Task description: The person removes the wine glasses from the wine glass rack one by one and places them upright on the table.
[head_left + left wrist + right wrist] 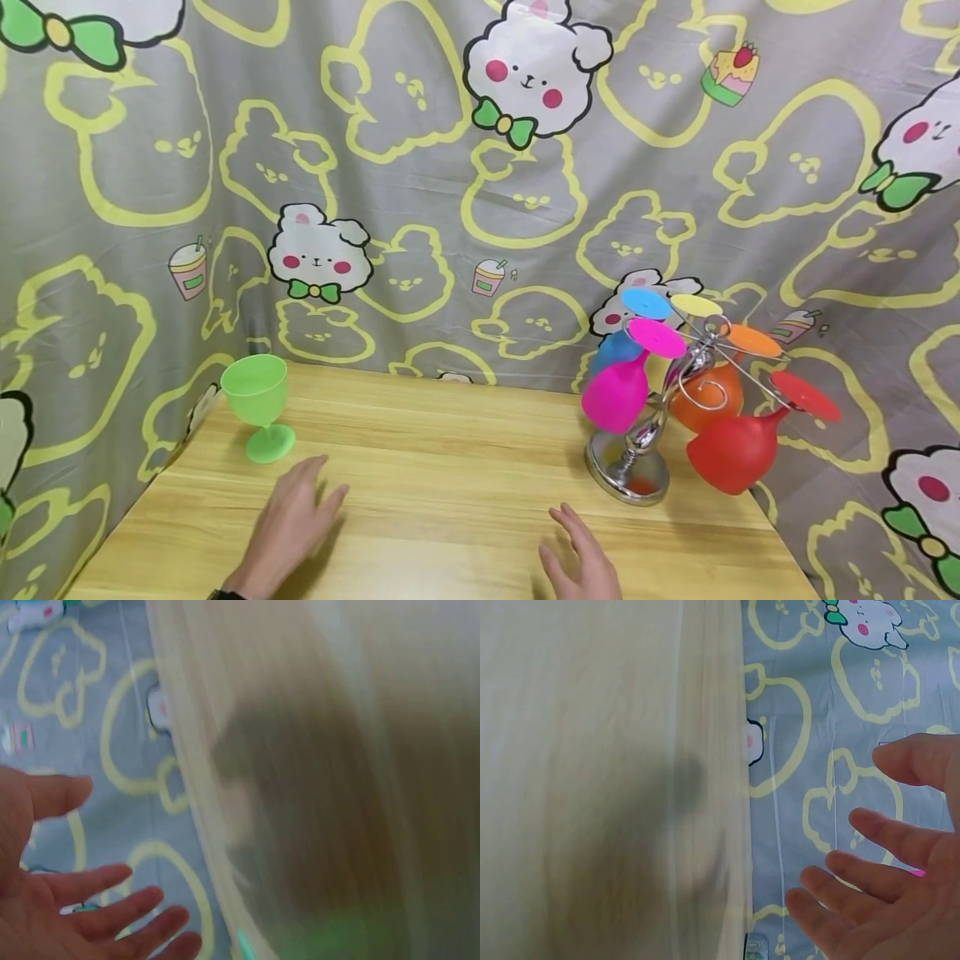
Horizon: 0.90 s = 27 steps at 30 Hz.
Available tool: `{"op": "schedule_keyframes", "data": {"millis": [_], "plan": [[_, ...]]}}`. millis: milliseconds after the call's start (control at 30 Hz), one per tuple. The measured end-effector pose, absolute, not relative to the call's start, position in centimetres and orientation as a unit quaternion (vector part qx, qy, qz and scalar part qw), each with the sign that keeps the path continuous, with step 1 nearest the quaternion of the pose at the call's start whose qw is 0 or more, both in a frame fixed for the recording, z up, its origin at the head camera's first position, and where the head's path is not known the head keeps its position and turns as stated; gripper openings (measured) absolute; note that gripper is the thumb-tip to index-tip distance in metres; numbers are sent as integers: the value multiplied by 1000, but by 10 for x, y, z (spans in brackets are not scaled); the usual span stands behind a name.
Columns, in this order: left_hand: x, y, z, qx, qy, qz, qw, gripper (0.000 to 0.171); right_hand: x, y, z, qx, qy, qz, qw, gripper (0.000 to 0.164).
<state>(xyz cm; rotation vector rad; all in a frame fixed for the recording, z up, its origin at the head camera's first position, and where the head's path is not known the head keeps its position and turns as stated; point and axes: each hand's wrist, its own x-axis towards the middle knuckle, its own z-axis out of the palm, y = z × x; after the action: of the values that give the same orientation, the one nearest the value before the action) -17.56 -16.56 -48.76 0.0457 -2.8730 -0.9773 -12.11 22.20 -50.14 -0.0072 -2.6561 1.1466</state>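
Observation:
A green plastic goblet (257, 400) stands upright at the table's left side. Just in front of it is my left hand (288, 525), fingers extended and apart from the goblet; the left wrist view shows this hand (97, 900) with nothing in it. My right hand (581, 558) is low in the head view, its fingers loosely spread and holding nothing, as the right wrist view of that hand (885, 877) also shows. Beyond it stands a silver metal rack (628, 475) with goblets hanging upside down by their bases, among them a pink goblet (617, 396), a red goblet (735, 452) and an orange goblet (708, 400).
The wooden table (435, 467) runs back to a grey patterned curtain (420, 200), which also closes off both sides. Behind the pink goblet, a blue goblet (613, 354) hangs partly hidden. A yellow base (696, 305) shows at the rack's top.

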Motion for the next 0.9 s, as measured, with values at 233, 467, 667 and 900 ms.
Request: {"op": "schedule_keyframes", "data": {"millis": [233, 467, 667, 900], "plan": [[-159, -122, -490, -65, -951, -274, 129, 67, -125, 212, -500, 24, -913, 395, 102, 53], [-150, -93, -491, -103, -961, -202, 155, 68, -128, 199, -500, 54, -906, 412, 79, 61], [-144, -80, -489, -108, -965, -188, 147, 70, -129, 190, -503, 69, -905, 416, 55, 64], [-142, -77, -490, -98, -965, -198, 137, 70, -132, 186, -498, 82, -909, 406, 54, 65]]}}
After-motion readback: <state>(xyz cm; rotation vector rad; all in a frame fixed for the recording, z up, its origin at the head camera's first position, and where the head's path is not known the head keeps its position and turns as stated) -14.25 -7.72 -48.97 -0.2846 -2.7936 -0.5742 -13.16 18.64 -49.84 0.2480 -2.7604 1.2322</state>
